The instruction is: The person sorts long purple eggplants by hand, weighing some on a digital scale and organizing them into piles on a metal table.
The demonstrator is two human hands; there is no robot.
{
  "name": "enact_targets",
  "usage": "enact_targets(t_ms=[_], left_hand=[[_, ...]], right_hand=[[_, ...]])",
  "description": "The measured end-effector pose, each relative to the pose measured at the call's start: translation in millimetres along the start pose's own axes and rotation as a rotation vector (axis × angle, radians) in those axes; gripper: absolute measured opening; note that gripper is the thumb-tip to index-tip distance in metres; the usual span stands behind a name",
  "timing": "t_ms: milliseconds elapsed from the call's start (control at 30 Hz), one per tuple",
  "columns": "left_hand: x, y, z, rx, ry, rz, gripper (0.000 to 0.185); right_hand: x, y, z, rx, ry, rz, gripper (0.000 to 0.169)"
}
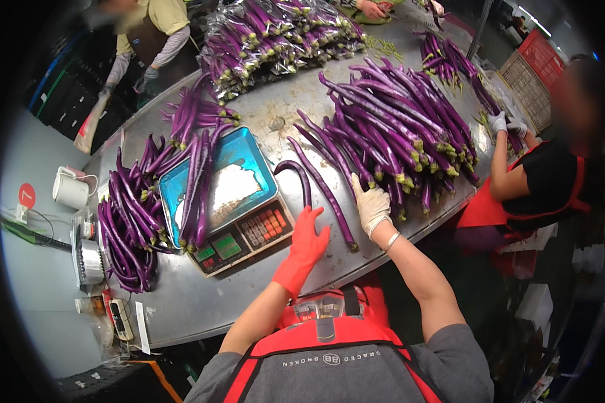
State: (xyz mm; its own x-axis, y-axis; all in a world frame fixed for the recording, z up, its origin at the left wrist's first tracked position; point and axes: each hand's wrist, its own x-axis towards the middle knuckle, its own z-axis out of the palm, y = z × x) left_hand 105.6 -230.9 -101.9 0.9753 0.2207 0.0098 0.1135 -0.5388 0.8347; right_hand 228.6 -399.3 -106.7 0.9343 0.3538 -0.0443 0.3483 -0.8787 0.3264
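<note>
My left hand (pixel 305 249), in a red rubber glove, is over the steel table with its fingers apart. Its fingertips meet the lower end of a curved purple eggplant (pixel 301 177); that end is hidden. A long, straight eggplant (pixel 327 196) lies between my two hands. My right hand (pixel 374 205), in a pale thin glove, rests at the near left edge of a large eggplant pile (pixel 398 126). Its index finger reaches along an eggplant there, and whether it grips one is hidden. Left of my hands, several eggplants (pixel 196 196) lie across the blue tray (pixel 239 146) of a digital scale (pixel 257 234).
More eggplants (pixel 131 216) are heaped left of the scale. Bagged eggplants (pixel 277 40) are stacked at the table's far side. A co-worker (pixel 529 181) in a red apron handles eggplants at right; another person (pixel 151 45) stands far left. A white jug (pixel 71 187) stands at left.
</note>
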Motion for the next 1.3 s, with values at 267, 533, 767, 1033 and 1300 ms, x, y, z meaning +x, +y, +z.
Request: enact_targets(t_ms=[267, 533, 767, 1033, 1300], left_hand=[[-15, 7, -14, -0.125, -0.076, -0.023, 0.049], [0, 28, -16, -0.778, -0.416, -0.455, 0.061], [22, 62, -12, -0.926, -0.354, -0.404, 0.043], [15, 66, -149, -0.542, -0.233, -0.276, 0.046], [22, -9, -327, 0.369, 0.356, -0.118, 0.049]], right_hand=[[10, 8, 29, -0.11, 0.132, -0.128, 0.086], [-41, 49, -49, 1.668, -0.275, 0.087, 0.108], [-99, 16, -79, 2.379, -0.367, 0.23, 0.092], [-40, -14, -28, 1.898, -0.075, -0.028, 0.038], [30, -42, -4, 0.527, -0.003, 0.002, 0.05]])
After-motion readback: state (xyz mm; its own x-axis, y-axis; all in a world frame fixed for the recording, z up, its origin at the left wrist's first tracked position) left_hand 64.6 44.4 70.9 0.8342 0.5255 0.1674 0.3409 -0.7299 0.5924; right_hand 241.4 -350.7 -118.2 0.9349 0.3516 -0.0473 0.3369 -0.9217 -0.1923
